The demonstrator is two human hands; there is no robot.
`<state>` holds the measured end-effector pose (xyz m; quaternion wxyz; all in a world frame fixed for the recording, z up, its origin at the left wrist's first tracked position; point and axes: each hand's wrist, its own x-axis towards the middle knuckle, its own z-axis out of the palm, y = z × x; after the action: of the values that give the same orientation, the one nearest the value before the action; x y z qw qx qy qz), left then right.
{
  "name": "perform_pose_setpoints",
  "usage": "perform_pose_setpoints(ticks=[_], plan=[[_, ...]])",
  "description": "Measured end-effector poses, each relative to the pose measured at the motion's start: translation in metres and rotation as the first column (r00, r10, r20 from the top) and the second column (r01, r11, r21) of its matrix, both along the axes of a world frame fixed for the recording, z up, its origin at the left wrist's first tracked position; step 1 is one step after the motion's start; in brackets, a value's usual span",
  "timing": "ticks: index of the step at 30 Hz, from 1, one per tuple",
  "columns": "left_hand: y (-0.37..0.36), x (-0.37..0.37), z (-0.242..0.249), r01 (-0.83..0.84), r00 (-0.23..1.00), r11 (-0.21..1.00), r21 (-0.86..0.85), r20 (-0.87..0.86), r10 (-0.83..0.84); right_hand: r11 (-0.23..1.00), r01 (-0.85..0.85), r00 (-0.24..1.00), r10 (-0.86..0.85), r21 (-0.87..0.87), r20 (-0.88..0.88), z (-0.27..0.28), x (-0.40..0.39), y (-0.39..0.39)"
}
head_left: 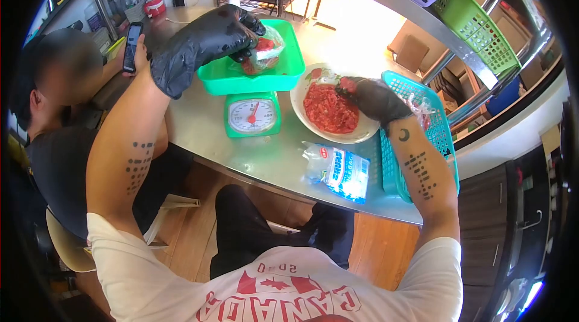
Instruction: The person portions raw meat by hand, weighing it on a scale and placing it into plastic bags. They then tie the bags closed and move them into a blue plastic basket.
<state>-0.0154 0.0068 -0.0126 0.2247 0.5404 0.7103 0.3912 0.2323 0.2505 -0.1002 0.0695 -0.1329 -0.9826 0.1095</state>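
Note:
My left hand (220,35), in a black glove, grips the edge of a clear plastic bag (275,50) with red ground meat inside. The bag rests in the green tray (250,85) of a kitchen scale (253,115), whose red needle points a little right of the top. Over the right part of a white plate (304,118) is my right hand (380,100), also gloved in black. Its fingers are closed on a small clump of meat, just above the ground meat (329,109) spread on the plate.
A printed pack of ice bags (344,171) lies near the table's front edge. Right of the plate stands a teal basket (392,168) with plastic bags in it. At my left sits a person (60,129) holding a phone (132,47). Purple and green baskets (476,29) are on the shelf above.

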Motion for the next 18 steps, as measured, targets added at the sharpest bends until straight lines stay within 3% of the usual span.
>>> perform_pose_setpoints(ticks=[2, 4, 6, 8, 9, 10, 12, 14, 15, 17, 18], plan=[[0.001, -0.002, 0.001, 0.024, 0.999, 1.000, 0.012, 0.042, -0.025, 0.991, -0.042, 0.989, 0.023, -0.130, -0.144, 0.006, -0.004, 0.014], [0.001, -0.003, 0.005, 0.037, 0.996, 0.999, 0.031, 0.077, -0.040, 0.916, -0.391, 0.830, 0.308, -0.092, -0.465, 0.029, -0.021, 0.026], [0.004, -0.002, 0.006, 0.019, 0.998, 1.000, 0.016, 0.054, -0.020, 0.949, -0.175, 0.883, 0.269, 0.262, -0.384, 0.069, -0.040, 0.017], [0.008, -0.004, 0.003, 0.004, 0.995, 1.000, 0.000, 0.105, -0.004, 0.757, -0.233, 0.845, 0.468, 0.610, -0.259, 0.108, -0.053, -0.018], [0.010, -0.006, 0.002, 0.020, 0.994, 1.000, -0.006, 0.105, -0.019, 0.744, -0.222, 0.813, 0.499, 0.631, -0.301, 0.112, -0.060, -0.026], [0.011, -0.008, 0.001, 0.035, 0.994, 0.999, -0.011, 0.105, -0.034, 0.642, -0.400, 0.597, 0.724, 0.654, -0.346, 0.116, -0.072, -0.032], [0.014, -0.013, -0.004, 0.034, 0.996, 0.999, -0.008, 0.084, -0.033, 0.708, -0.489, 0.698, 0.668, 0.510, -0.259, 0.115, -0.092, -0.055], [0.014, -0.016, -0.005, 0.034, 0.997, 0.999, -0.006, 0.065, -0.033, 0.620, -0.611, 0.621, 0.761, 0.492, -0.188, 0.108, -0.111, -0.060], [0.014, -0.018, -0.004, 0.072, 0.997, 0.997, -0.015, 0.032, -0.072, 0.679, -0.564, 0.747, 0.662, 0.470, -0.059, 0.108, -0.120, -0.063], [0.011, -0.022, -0.006, 0.110, 0.994, 0.994, -0.025, 0.002, -0.110, 0.730, -0.519, 0.805, 0.593, 0.444, -0.035, 0.108, -0.130, -0.067], [0.009, -0.023, -0.007, 0.094, 0.990, 0.996, 0.007, -0.104, -0.093, 0.776, -0.470, 0.854, 0.520, 0.421, -0.004, 0.108, -0.135, -0.069]])
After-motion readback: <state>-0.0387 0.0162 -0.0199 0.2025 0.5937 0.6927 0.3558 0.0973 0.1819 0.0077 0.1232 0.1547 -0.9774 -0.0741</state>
